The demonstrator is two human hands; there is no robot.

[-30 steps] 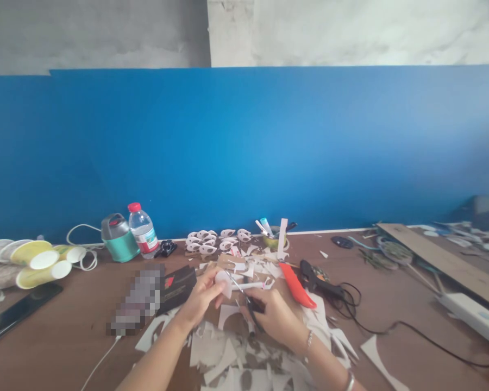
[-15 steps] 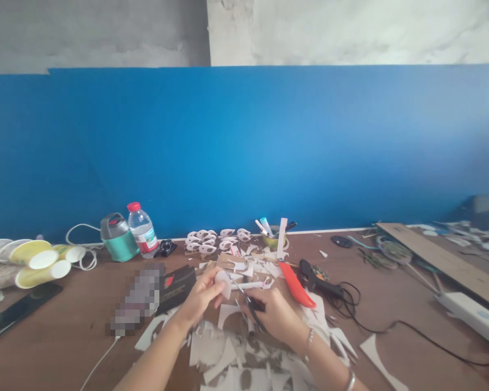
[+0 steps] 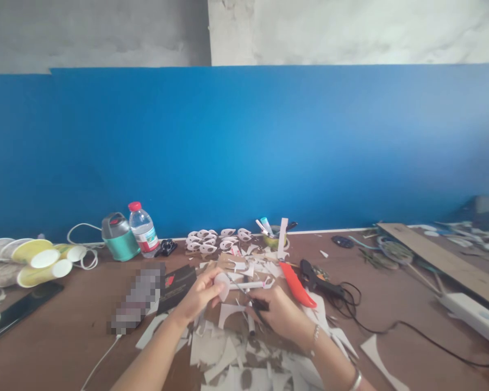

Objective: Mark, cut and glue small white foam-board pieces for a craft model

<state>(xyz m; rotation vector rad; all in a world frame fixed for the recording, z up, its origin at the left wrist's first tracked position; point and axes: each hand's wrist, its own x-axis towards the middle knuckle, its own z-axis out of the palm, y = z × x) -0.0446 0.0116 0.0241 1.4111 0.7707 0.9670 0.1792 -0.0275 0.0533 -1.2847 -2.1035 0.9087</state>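
Note:
Pinched in the fingers of my left hand [image 3: 204,293] is a small rounded piece of white paper [image 3: 223,287]. My right hand [image 3: 277,312] is closed round the dark handles of a pair of scissors [image 3: 257,305], whose blades point up and left at the edge of the paper. Whether the blades touch it, I cannot tell. Many white paper scraps [image 3: 224,358] lie below both hands. Just beyond them is a white rolled tube [image 3: 248,285]. Several white cut-out loops [image 3: 207,248] stand grouped near the back of the table.
A red-handled tool [image 3: 296,285] and a black glue gun [image 3: 320,279] with its cable lie right of my hands. On the left are a water bottle [image 3: 144,233], a teal container [image 3: 122,247], paper cups [image 3: 36,255] and a phone [image 3: 20,312]. A power strip [image 3: 472,315] sits far right.
The white paper piece has turned slightly in my left hand. My right hand with the scissors has shifted a little to the right. The rest looks the same.

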